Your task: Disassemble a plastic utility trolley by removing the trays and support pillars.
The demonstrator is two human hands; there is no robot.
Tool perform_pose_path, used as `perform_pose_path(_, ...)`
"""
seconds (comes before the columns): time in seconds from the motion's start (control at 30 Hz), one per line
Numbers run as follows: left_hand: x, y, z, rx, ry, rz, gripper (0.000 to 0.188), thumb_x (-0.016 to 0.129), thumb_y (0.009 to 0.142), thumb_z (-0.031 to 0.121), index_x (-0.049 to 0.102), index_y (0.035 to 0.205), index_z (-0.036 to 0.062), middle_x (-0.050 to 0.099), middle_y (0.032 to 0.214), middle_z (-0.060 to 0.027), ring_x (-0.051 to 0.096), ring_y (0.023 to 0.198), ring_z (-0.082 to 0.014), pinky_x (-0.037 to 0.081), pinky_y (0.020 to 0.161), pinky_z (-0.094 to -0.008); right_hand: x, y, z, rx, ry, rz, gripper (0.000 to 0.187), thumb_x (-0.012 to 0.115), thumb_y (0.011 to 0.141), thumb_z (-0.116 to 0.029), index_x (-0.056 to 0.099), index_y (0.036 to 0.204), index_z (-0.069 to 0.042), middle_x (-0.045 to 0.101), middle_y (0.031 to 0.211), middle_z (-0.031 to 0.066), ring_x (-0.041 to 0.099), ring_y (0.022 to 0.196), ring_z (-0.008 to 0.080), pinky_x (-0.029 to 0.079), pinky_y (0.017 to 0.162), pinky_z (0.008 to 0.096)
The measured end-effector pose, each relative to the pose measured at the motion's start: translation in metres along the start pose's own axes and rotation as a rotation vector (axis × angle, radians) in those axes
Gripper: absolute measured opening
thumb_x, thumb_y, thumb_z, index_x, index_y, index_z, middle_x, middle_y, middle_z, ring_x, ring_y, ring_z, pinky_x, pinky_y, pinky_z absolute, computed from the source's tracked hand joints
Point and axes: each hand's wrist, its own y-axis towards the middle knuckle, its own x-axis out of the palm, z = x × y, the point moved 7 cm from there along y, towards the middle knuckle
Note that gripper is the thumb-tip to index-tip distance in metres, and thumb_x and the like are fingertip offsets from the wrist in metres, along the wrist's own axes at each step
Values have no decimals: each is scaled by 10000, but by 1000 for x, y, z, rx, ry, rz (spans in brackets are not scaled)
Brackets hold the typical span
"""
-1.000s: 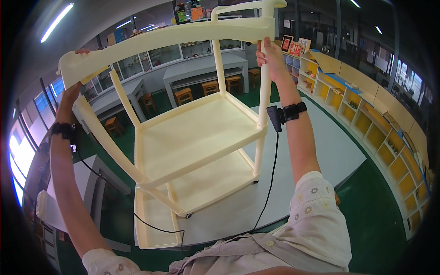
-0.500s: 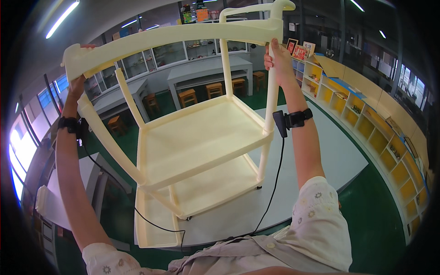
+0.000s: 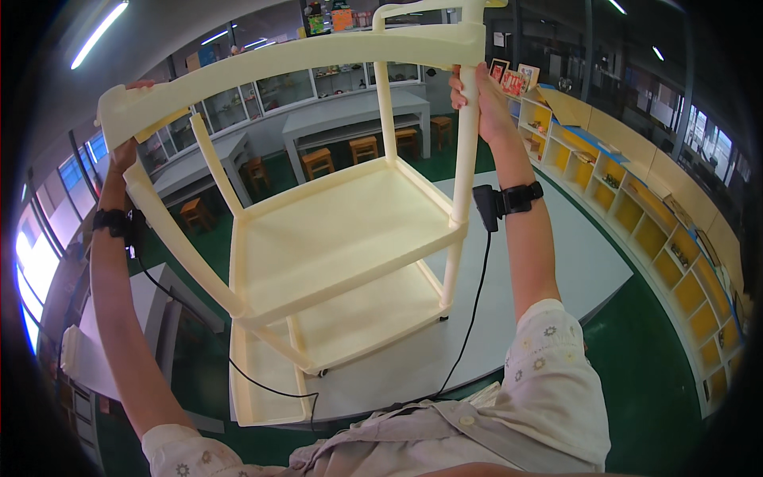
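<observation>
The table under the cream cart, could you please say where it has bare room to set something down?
The grey table looks bare right of the cart, out to its right corner, partly behind the right forearm, and before the cart. Front left is crowded by the cream tray.

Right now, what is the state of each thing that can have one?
Rail: left end off both left posts
Left hand: closed on the rail's left end
Right hand: closed around the right post
Cart: upright
Tray: partly hidden by the cart
Wrist straps: fastened
Left cable: slack
Ceiling light: lit
</observation>
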Motion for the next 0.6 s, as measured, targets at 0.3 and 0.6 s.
perform_pose_path(0.3,-9,0,1,-15,34,96,368,522,806,273,451,1063,18,502,1003,-91,465,932,-181,381,801,-322,-1,2,-2,93,-44,171,481,353,842,-546,432,894,-74,395,603,-1,364,442,77,322,471,217)
perform_pose_path(0.6,-34,-25,-23,-51,157,442,352,501,819,275,463,1041,4,508,973,-87,472,894,-172,384,772,-314,-9,15,-14,149,-427,294,642,220,817,-641,487,962,-75,532,656,42,538,549,140,441,556,254)
